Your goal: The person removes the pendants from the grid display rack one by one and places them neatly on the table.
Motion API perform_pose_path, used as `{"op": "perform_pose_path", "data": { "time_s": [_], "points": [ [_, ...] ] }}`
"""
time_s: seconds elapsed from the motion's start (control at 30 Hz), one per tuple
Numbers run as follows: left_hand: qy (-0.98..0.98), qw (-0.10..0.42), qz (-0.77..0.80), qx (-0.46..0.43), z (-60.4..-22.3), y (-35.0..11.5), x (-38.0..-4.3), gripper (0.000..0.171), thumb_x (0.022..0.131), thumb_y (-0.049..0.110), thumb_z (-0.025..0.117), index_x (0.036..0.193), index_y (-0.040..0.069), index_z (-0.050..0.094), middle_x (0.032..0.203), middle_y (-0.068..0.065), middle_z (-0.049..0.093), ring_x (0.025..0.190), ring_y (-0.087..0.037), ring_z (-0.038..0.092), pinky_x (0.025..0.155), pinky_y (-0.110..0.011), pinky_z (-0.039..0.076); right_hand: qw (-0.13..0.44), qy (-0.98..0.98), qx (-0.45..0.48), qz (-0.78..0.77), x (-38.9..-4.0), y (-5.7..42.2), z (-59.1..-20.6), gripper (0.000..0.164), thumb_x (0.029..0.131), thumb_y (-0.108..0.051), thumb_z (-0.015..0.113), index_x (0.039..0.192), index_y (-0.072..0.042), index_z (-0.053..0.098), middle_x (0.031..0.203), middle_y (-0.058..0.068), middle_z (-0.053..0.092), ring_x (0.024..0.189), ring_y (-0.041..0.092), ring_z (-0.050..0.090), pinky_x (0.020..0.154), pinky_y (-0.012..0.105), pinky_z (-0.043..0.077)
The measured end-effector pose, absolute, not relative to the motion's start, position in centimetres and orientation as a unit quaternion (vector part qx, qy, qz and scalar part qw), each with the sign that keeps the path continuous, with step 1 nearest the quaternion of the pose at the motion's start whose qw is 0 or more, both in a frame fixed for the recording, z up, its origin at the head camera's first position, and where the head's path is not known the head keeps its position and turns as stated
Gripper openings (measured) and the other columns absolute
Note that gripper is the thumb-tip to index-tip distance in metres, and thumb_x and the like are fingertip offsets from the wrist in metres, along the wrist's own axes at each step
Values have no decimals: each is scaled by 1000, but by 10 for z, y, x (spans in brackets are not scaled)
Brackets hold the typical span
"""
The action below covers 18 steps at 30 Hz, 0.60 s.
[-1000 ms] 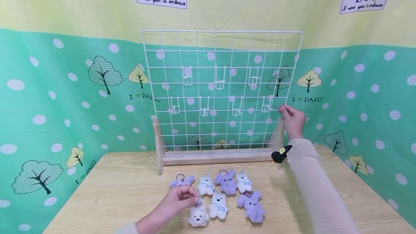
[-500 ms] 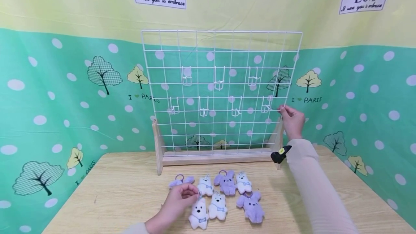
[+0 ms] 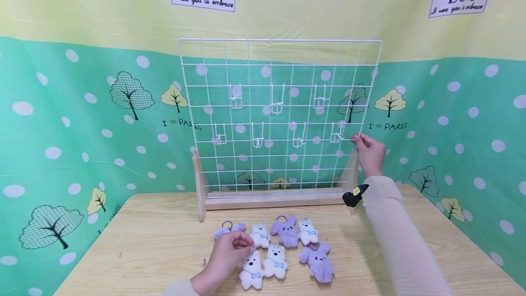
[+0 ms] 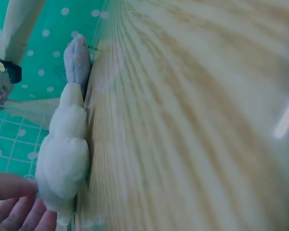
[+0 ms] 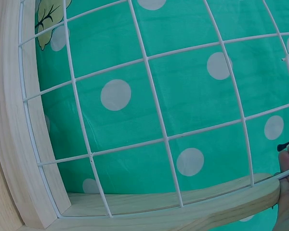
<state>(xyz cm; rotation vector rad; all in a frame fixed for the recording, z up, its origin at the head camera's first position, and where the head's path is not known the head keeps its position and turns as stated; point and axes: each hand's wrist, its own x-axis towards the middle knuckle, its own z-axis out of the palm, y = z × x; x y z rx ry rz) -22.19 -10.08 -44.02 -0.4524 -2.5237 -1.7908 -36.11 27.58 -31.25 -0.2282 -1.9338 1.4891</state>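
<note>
My left hand (image 3: pixel 225 255) pinches the ring at the top of a white plush bear keychain (image 3: pixel 251 274), which lies face up at the front left of the group. In the left wrist view, the fingertips (image 4: pixel 26 185) are right at the bear's head end. Beside it lies a second white bear (image 3: pixel 276 263). Further off, my right hand (image 3: pixel 371 153) grips the right edge of the white wire grid rack (image 3: pixel 281 40), just above its wooden side post (image 3: pixel 351 172); the right wrist view shows those fingers on the edge wire.
Several wire hooks (image 3: pixel 277 106) hang on the grid in two rows. The grid's wooden base (image 3: pixel 275 202) stands at the back of the table (image 3: pixel 135 241). Purple plush keychains (image 3: pixel 321 263) and more white bears (image 3: pixel 307 230) lie in front of it.
The white bear in my left hand has gone from tilted, mostly its head showing, to lying with its whole body visible. My left hand has shifted slightly right; the right hand stays put.
</note>
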Motion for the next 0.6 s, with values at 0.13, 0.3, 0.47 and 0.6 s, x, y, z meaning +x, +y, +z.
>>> {"op": "perform_pose_path", "data": {
  "time_s": [0.13, 0.3, 0.47, 0.6],
  "points": [
    [-810, 18, -569, -141, -441, -100, -223, 14, 72, -7, 71, 84, -1, 67, 77, -10, 68, 70, -14, 63, 63, -18, 53, 337, -745, -90, 569, -360, 276, -311, 35, 93, -33, 59, 120, -11, 63, 117, 7, 65, 103, 11, 64, 89, 26, 50],
    [-807, 16, -573, -139, -441, -100, -225, 14, 71, -8, 69, 84, -3, 67, 77, -9, 69, 69, -16, 65, 63, -18, 53, 332, -746, -89, 571, -358, 275, -311, 36, 93, -33, 58, 122, -12, 62, 119, 7, 64, 107, 13, 62, 92, 28, 49],
    [-800, 4, -585, -132, -441, -103, -227, 14, 72, -5, 70, 86, -2, 68, 79, -9, 70, 72, -14, 65, 66, -19, 54, 330, -748, -88, 569, -358, 275, -311, 36, 93, -33, 57, 122, -12, 62, 119, 7, 64, 107, 13, 62, 91, 28, 49],
    [-780, -15, -613, -122, -437, -108, -228, 17, 75, -3, 70, 92, -5, 66, 85, -11, 69, 79, -15, 65, 70, -20, 54, 327, -750, -85, 568, -358, 276, -312, 36, 93, -33, 58, 122, -11, 62, 119, 8, 64, 106, 13, 62, 91, 27, 50]
  ]
}}
